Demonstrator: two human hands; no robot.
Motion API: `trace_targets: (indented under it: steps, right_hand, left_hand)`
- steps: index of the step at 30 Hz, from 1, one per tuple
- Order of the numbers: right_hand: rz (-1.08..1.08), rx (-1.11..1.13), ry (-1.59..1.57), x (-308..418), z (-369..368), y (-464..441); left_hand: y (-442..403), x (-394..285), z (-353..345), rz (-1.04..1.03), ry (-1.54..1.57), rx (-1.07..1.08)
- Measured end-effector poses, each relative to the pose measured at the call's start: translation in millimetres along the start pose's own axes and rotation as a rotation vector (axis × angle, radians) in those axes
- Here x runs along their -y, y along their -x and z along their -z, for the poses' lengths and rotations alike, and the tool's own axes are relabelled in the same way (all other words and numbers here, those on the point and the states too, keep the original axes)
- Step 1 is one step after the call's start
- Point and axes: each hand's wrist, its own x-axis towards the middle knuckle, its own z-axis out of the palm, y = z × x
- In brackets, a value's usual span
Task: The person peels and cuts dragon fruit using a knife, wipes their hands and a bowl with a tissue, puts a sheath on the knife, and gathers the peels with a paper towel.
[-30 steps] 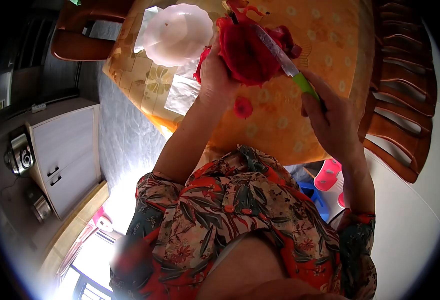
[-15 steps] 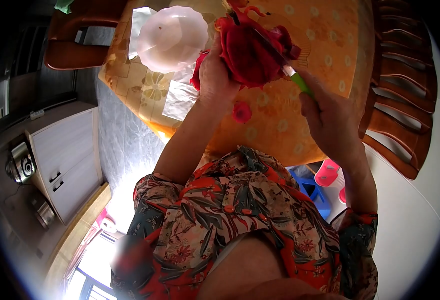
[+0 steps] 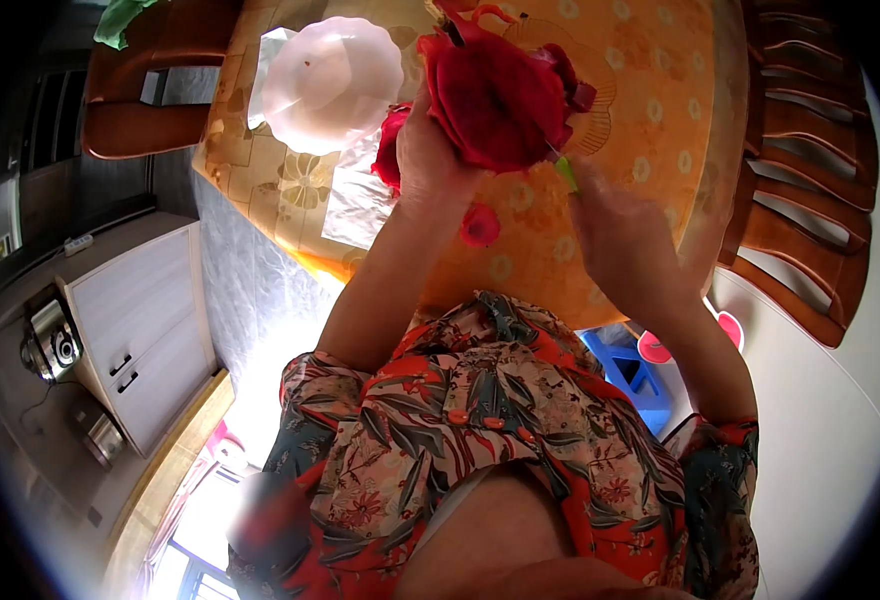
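Observation:
My left hand is wrapped round a red dragon fruit from its left side, holding it above the table. Dark red flesh shows on the fruit, and strips of skin stick out at its top and right. In my closed right hand, slightly blurred, is a knife with a green handle. Its blade meets the fruit's lower right edge, and most of the blade cannot be seen. Left of the left hand lies a red piece of peel. A small round red end piece rests on the tabletop below the fruit.
A pale scalloped bowl stands on the table at upper left, beside silvery sheets. Behind the fruit shows a clear ribbed dish. Brown chairs line the right side; a blue plastic stool is below the table edge.
My right hand has moved left and slightly down with the knife. Its blade, earlier lying across the fruit's upper right, is now mostly out of sight at the lower right edge.

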Motion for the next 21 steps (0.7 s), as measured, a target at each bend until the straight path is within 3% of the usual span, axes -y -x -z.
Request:
trace_targets:
  steps: [8,11,21]
  right_hand:
    - [0.019,-0.103,-0.040,-16,-23,4]
    - [-0.060,-0.023,-0.072,0,5,6]
    - [-0.044,-0.184,-0.198,4,46,32]
  left_hand:
    - [-7,4,-5,0.030,-0.039,-0.019]
    - [-7,1,-9,0.043,0.008,0.002]
    - [-14,1,-8,0.040,0.090,0.002]
